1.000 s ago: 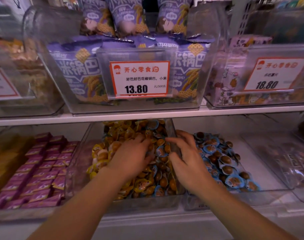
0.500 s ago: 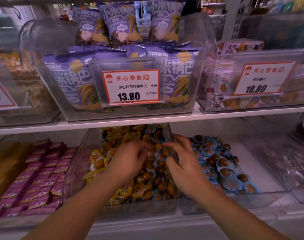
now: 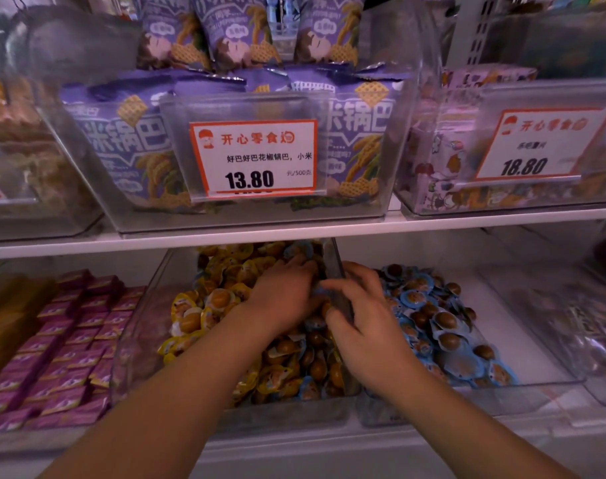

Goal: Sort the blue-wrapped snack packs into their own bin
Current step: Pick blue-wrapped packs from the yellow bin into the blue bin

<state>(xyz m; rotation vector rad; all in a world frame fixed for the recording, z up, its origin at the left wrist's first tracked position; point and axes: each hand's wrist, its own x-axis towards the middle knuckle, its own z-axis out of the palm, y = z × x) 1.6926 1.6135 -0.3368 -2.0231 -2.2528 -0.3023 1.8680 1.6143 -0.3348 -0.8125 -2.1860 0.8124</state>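
White shelf (image 3: 294,233) – clear bins (image 3: 536,385) of snack packs (image 3: 446,319) – store aisle.

White shop shelf (image 3: 294,233) carrying clear bins, dim purplish light overhead

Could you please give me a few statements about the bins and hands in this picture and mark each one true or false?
1. Both hands, left hand and right hand, are low in the middle bin of yellow packs. False: the right hand lies over the wall between that bin and the blue-pack bin.
2. The price card above the hands reads 13.80. True.
3. Some blue packs lie among the yellow ones. True.
4. The blue-pack bin is full to the brim. False: its right part shows a bare floor.
5. Pink packs lie left of the yellow ones. True.
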